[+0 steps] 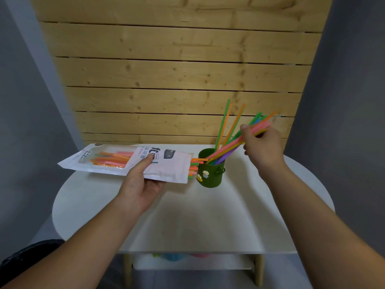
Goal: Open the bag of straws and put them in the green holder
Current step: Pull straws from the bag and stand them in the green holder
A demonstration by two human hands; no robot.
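Observation:
My left hand holds the white straw bag level above the table, thumb on top. Its open end points right, and orange and green straw tips stick out beside the green holder. The holder stands upright on the white table, with small figures stuck on its front. My right hand grips a bundle of pink, orange, green and purple straws. The bundle's lower ends are inside the holder and it leans to the right. Two more straws, green and orange, stand in the holder.
The white table is rounded, its front edge near me. A wooden slat wall rises right behind it. A lower shelf under the table holds blurred coloured items. Grey walls flank both sides.

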